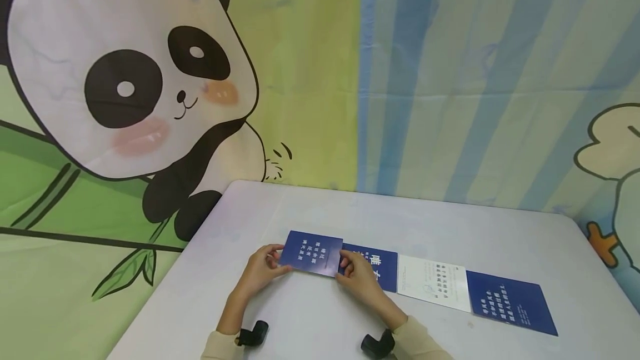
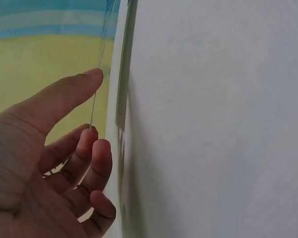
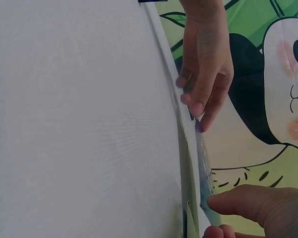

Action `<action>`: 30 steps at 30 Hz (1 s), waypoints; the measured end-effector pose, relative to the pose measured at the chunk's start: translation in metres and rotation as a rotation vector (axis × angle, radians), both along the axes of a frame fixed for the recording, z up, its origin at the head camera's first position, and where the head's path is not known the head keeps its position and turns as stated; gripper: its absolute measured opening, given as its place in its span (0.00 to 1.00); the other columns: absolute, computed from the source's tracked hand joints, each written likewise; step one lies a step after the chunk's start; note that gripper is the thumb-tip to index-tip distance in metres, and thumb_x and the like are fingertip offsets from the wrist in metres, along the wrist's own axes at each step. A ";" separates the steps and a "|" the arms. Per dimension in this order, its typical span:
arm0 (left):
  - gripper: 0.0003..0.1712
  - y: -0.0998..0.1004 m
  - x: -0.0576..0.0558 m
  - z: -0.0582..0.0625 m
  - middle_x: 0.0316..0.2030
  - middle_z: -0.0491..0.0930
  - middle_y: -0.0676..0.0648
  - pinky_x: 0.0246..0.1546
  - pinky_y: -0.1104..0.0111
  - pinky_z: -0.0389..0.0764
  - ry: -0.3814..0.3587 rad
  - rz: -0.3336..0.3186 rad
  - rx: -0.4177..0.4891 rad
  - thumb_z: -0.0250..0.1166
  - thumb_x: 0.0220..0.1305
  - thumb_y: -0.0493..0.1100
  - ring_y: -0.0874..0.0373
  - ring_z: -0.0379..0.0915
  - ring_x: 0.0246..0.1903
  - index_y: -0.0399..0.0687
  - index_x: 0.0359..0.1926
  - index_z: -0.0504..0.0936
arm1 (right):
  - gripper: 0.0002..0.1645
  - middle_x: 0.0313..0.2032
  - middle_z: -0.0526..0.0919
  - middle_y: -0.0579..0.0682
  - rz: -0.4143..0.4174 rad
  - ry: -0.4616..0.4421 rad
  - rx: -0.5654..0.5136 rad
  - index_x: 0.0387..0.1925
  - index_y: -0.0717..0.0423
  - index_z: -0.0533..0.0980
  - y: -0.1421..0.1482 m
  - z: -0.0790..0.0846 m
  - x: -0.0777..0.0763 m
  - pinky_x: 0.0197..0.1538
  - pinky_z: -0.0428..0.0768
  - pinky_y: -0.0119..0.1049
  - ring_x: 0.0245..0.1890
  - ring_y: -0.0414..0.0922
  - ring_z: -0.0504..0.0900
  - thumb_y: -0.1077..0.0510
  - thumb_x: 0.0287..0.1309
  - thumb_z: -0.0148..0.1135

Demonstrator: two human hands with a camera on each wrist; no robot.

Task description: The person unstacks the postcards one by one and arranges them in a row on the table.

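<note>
A dark blue card [image 1: 312,253] with white printed characters is held slightly raised over the white table by both hands. My left hand [image 1: 257,272] pinches its left edge between thumb and fingers. At the opposite edge, my right hand [image 1: 361,279] grips the lower right corner. In the left wrist view the left hand [image 2: 49,153] has the card's thin edge between thumb and fingertips. The right wrist view shows the right hand [image 3: 273,210] only partly. Just right of the held card lies another blue card [image 1: 387,268] with large characters, partly covered by the right hand.
A white card [image 1: 434,282] with dark writing and a third blue card [image 1: 515,301] continue the row to the right on the white table [image 1: 300,321]. Behind the table hangs a printed cloth [image 1: 310,71] with a panda.
</note>
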State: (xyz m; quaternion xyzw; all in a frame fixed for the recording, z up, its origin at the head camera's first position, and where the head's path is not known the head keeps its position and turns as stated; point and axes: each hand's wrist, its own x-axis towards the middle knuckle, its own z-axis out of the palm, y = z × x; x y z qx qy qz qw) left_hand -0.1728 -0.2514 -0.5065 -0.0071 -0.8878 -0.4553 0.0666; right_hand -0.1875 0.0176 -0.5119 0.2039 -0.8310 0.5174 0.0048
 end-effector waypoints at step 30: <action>0.42 0.009 -0.004 -0.002 0.41 0.71 0.42 0.28 0.71 0.66 -0.074 -0.002 -0.113 0.78 0.48 0.42 0.58 0.63 0.29 0.34 0.62 0.70 | 0.25 0.29 0.73 0.46 0.038 -0.107 0.054 0.55 0.72 0.74 0.015 0.002 -0.004 0.23 0.65 0.25 0.22 0.35 0.67 0.65 0.56 0.63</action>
